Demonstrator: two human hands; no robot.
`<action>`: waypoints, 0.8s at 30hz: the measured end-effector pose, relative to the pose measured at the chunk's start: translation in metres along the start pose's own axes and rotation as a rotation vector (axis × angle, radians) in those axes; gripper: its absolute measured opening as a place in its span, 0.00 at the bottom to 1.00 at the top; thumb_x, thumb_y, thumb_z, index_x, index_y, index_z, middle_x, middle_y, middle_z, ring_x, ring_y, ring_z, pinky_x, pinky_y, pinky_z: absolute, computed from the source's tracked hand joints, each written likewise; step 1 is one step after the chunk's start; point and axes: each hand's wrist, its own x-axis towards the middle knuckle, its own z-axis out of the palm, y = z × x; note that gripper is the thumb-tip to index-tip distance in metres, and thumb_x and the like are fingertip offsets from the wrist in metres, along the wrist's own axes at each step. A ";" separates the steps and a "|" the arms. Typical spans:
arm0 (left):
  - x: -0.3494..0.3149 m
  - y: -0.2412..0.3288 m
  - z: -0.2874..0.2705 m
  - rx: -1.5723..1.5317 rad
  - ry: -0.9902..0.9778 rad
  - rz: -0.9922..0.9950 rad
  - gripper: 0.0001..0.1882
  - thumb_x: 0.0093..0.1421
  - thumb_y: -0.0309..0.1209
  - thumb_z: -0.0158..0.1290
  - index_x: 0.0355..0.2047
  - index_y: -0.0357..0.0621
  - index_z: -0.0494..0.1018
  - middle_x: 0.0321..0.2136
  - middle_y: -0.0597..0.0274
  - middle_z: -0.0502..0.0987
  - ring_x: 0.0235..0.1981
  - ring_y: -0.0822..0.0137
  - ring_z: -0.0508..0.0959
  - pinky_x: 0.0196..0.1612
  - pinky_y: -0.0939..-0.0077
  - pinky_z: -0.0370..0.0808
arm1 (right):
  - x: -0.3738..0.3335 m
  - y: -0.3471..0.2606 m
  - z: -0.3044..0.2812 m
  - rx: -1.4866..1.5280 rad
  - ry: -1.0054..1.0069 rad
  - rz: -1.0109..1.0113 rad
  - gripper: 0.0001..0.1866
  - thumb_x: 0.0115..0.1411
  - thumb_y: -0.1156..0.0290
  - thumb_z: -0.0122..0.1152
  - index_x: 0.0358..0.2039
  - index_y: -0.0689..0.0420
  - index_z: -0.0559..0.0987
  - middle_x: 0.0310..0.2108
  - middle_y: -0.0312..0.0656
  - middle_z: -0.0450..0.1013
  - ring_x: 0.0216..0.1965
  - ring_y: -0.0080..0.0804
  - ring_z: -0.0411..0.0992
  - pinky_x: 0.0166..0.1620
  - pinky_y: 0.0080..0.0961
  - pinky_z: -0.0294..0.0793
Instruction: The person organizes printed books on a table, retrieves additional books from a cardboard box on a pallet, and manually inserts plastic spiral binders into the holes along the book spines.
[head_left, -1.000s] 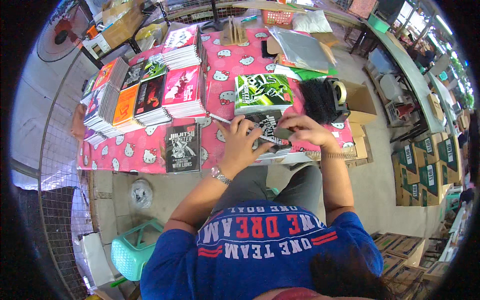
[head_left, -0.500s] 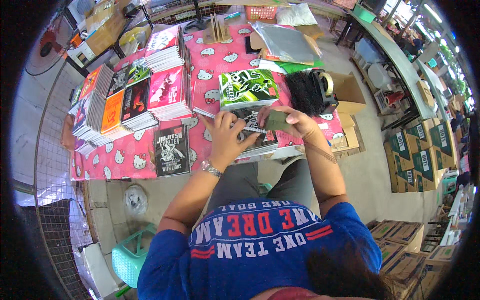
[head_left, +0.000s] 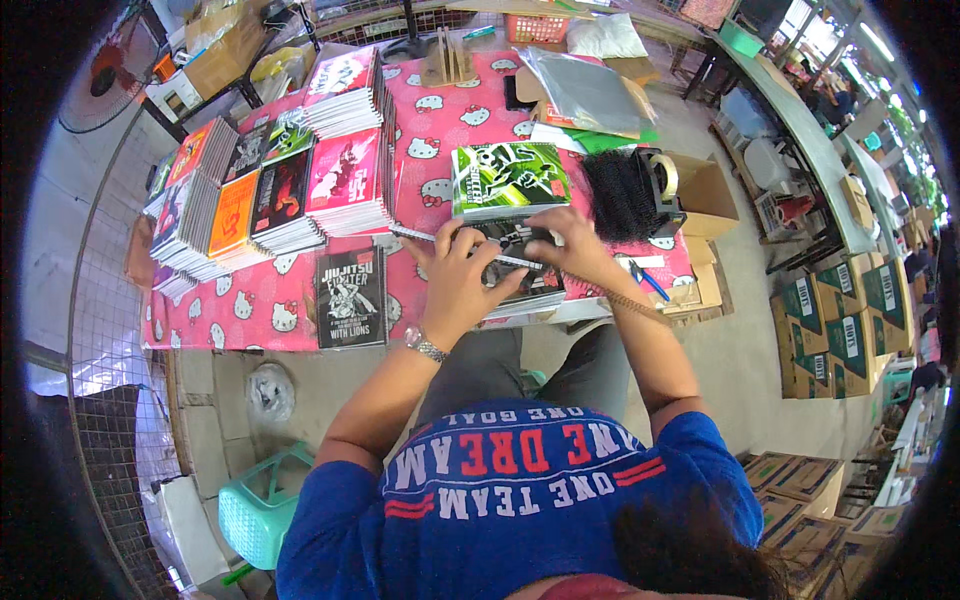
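My left hand (head_left: 460, 270), a watch on its wrist, is closed over the white-edged side of a black-covered notebook (head_left: 520, 284) at the table's front edge. Its thumb and fingers grip that edge. Bent over the same edge from the right, my right hand (head_left: 575, 245) has closed fingers. A small dark piece shows at its fingertips, its kind hidden. A thin dark coil (head_left: 630, 303) runs from the notebook's edge across my right wrist. Just behind my hands lies a pile of green soccer-cover notebooks (head_left: 510, 178).
Stacks of spiral notebooks (head_left: 345, 170) fill the table's left. A single black notebook (head_left: 350, 295) lies nearer. On the right are black coils (head_left: 615, 195), a tape dispenser (head_left: 665, 195) and a blue-handled tool (head_left: 652, 282). Plastic sheets (head_left: 590, 90) lie behind.
My right hand has turned palm down over the notebook's edge. The olive-green piece it showed is now mostly hidden. The blue-handled tool has come into sight. My left hand keeps its grip.
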 end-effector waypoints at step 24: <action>-0.004 0.002 0.006 0.048 0.047 -0.046 0.19 0.47 0.52 0.60 0.27 0.52 0.75 0.32 0.69 0.69 0.48 0.60 0.66 0.56 0.25 0.36 | -0.021 -0.067 -0.032 0.074 0.048 -0.163 0.11 0.51 0.70 0.62 0.35 0.59 0.79 0.30 0.44 0.73 0.36 0.44 0.71 0.41 0.39 0.69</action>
